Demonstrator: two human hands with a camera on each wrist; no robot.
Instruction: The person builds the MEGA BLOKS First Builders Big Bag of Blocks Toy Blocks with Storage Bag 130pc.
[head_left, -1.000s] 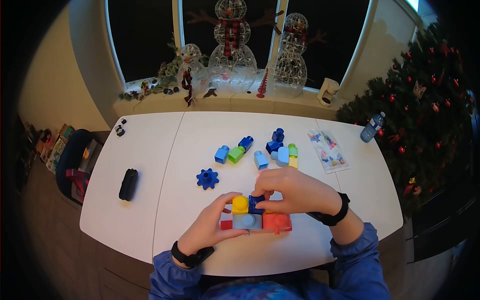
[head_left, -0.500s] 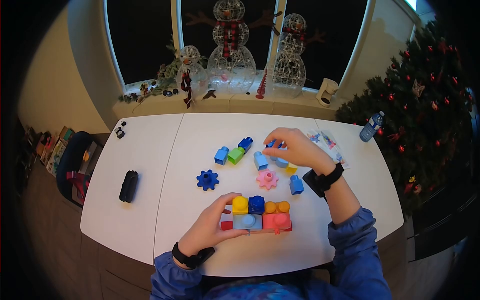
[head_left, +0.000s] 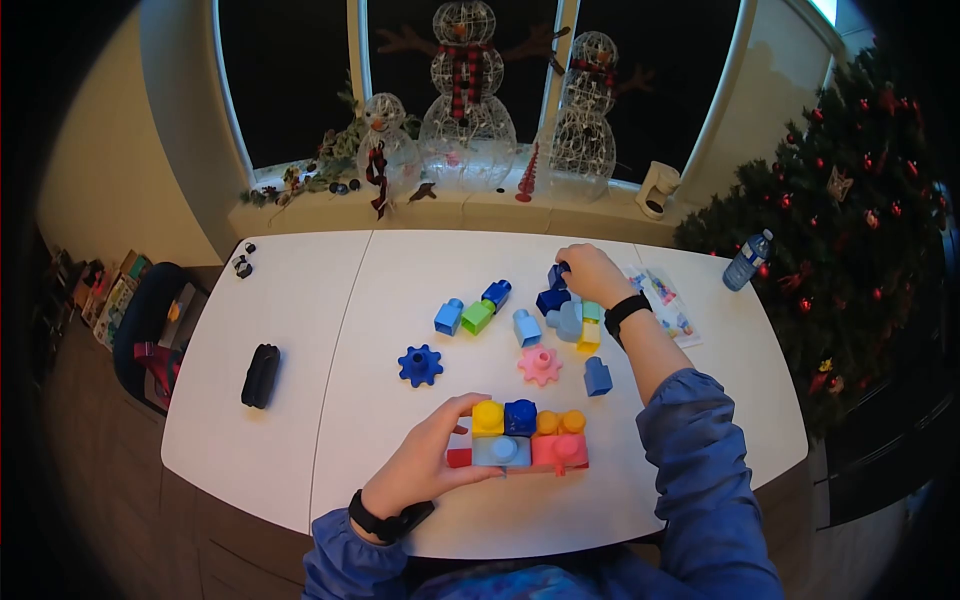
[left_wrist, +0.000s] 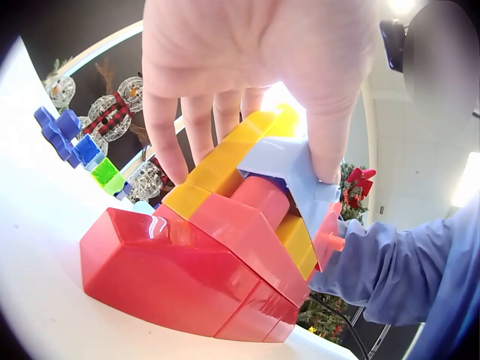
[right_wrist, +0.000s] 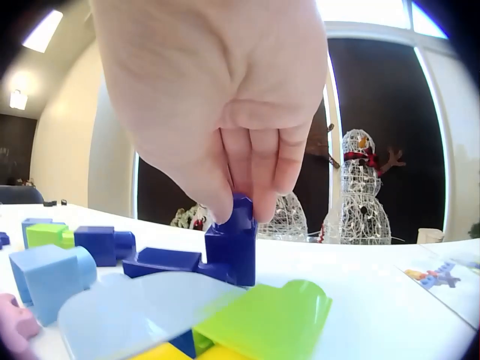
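An assembled block build stands near the table's front edge, with a red base [left_wrist: 165, 270], a light blue block [head_left: 502, 452], a coral block [head_left: 562, 451], a yellow block [head_left: 488, 418] and a dark blue block [head_left: 520, 418] on top. My left hand [head_left: 425, 455] grips its left end, fingers behind and thumb at the light blue block in front. Farther back, my right hand [head_left: 597, 279] pinches an upright dark blue block [right_wrist: 232, 247] by its top between thumb and fingers. That block stands on the table beside another dark blue block [right_wrist: 163, 262].
Loose blocks lie around: a green one [head_left: 478, 317], a light blue one [head_left: 527, 328], a blue one [head_left: 597, 376]. A blue gear [head_left: 420, 366] and pink gear [head_left: 540, 366] lie mid-table. A black case [head_left: 261, 376], printed sheet [head_left: 668, 305] and bottle [head_left: 747, 261] are farther out.
My right hand has moved from the build's top to the back group of blocks and taken hold of a dark blue one. My left hand has kept its grip on the build.
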